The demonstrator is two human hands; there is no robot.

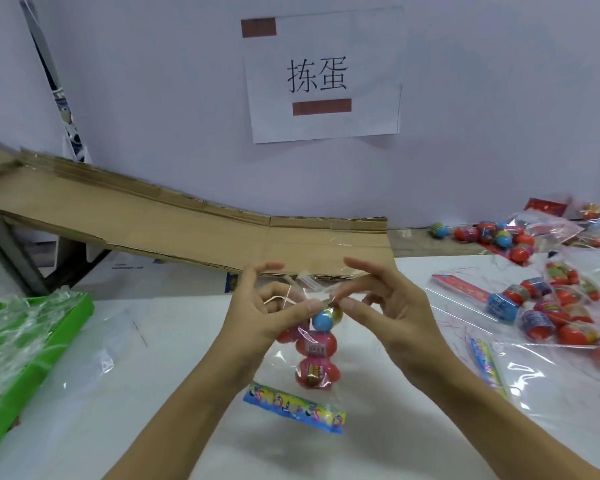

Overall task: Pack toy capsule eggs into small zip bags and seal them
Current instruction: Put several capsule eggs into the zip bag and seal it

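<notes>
A clear zip bag [314,355] hangs in front of me, filled with red capsule eggs and one blue egg [323,320] at its top. A colourful header card [293,407] forms its lower end. My left hand [271,310] pinches the bag's upper edge between thumb and forefinger. My right hand [381,306] pinches the same edge from the right, its other fingers spread. Both hands meet just above the blue egg.
Loose and bagged red and blue eggs [548,306] lie on clear bags at the right. A green tray [32,358] wrapped in film sits at the left. A brown cardboard ramp [187,223] slopes along the wall behind my hands, under a paper sign [323,74].
</notes>
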